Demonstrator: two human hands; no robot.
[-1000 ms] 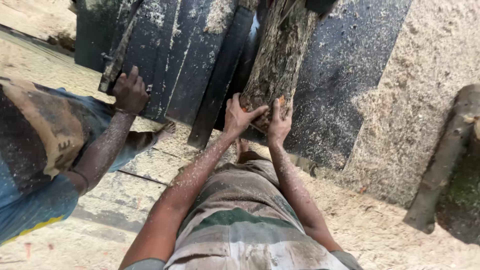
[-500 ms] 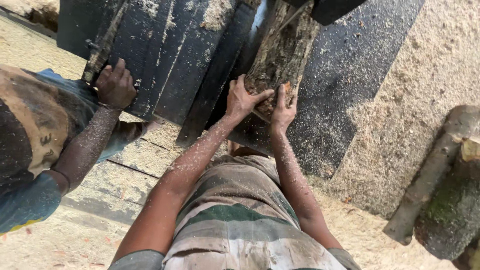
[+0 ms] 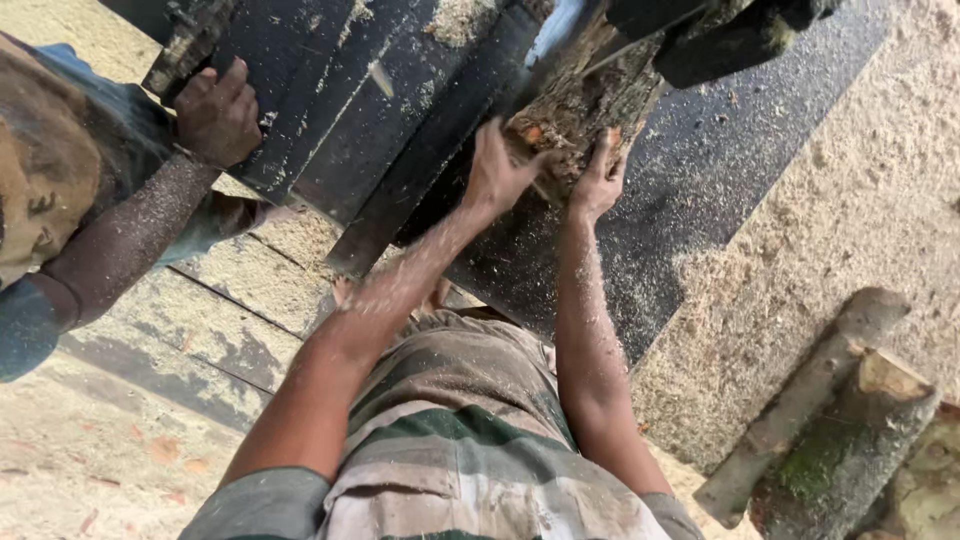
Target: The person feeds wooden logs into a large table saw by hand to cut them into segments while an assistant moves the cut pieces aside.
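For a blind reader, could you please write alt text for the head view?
Both hands, left hand and right hand, press on the end of a rough log lying on a dark, sawdust-covered table. A co-worker's hand grips the table edge at left.

The rough brown bark-covered log (image 3: 585,100) ran under a dark machine part at the top edge, so its far end was hidden. The left hand (image 3: 495,175) was smeared by motion blur and its grip on the log could not be read; the fingertips of the right hand (image 3: 598,180) were tucked behind the log's end. The co-worker's hand (image 3: 215,115) covered part of the dark metal tabletop (image 3: 700,180), and that person's body was cut off at the left edge. Two mossy grey logs (image 3: 820,440) were cut off at the lower right
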